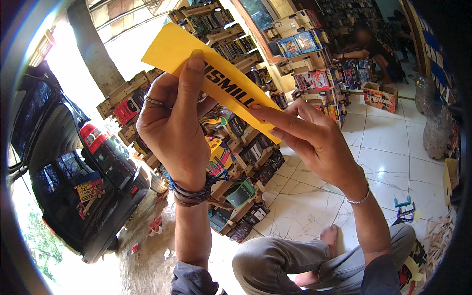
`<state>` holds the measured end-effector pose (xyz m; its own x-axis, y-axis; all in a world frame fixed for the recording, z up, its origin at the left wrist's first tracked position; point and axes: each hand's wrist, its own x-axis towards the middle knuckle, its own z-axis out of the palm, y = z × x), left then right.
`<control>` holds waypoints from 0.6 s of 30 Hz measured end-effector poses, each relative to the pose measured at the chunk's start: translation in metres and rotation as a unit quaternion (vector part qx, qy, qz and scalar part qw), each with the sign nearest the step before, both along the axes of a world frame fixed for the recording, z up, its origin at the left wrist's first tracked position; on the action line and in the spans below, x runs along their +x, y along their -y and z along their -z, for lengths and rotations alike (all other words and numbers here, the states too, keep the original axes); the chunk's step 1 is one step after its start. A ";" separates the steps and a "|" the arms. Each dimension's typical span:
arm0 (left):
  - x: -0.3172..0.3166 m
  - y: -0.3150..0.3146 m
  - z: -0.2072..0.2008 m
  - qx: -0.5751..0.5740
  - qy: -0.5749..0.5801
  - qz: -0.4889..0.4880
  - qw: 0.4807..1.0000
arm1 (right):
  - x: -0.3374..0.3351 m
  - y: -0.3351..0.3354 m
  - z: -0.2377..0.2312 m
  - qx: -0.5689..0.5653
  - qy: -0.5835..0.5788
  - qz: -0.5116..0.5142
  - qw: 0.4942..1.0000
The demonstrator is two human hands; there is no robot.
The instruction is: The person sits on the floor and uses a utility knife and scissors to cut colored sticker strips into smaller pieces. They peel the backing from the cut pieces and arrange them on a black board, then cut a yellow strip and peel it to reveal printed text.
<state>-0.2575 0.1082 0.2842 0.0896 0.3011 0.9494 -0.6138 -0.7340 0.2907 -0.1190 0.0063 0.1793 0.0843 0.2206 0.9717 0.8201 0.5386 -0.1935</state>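
Observation:
A flat yellow strip (169,46) with bold black lettering is held up in front of me, sloping down from upper left to lower right. My left hand (172,118) grips its left part, thumb on the face and fingers behind. At the lower right end, my right hand (317,137) pinches the strip between fingertips. Part of the lettering is hidden by my left thumb. Whether the strip is paper, a sticker or thin board, I cannot tell. Just behind it stand tall stacks of wooden toy trucks (241,194) with colourful printed sides.
On the left a dark car (93,216) has its rear hatch raised. More toy trucks (307,64) are stacked by the doorway, where another person (386,56) sits. A printed carton (379,97) stands on the white tiles (383,142). Wood offcuts (440,236) lie at lower right.

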 end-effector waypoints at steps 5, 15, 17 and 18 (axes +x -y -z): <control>-0.001 -0.001 0.000 0.004 0.003 0.000 1.000 | -0.001 0.000 0.000 -0.005 0.002 0.005 1.000; -0.001 -0.001 0.000 -0.004 0.011 0.000 1.000 | 0.000 -0.003 0.001 0.003 0.010 -0.002 1.000; 0.000 -0.002 0.000 -0.002 0.012 0.003 1.000 | -0.001 -0.003 0.001 0.001 0.009 -0.002 1.000; 0.000 -0.002 -0.001 0.000 0.012 0.001 1.000 | -0.001 -0.003 0.001 -0.001 0.007 -0.003 1.000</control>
<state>-0.2578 0.1103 0.2848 0.0671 0.3013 0.9512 -0.6224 -0.7324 0.2759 -0.1201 0.0094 0.1786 0.0691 0.2229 0.9724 0.8200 0.5424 -0.1826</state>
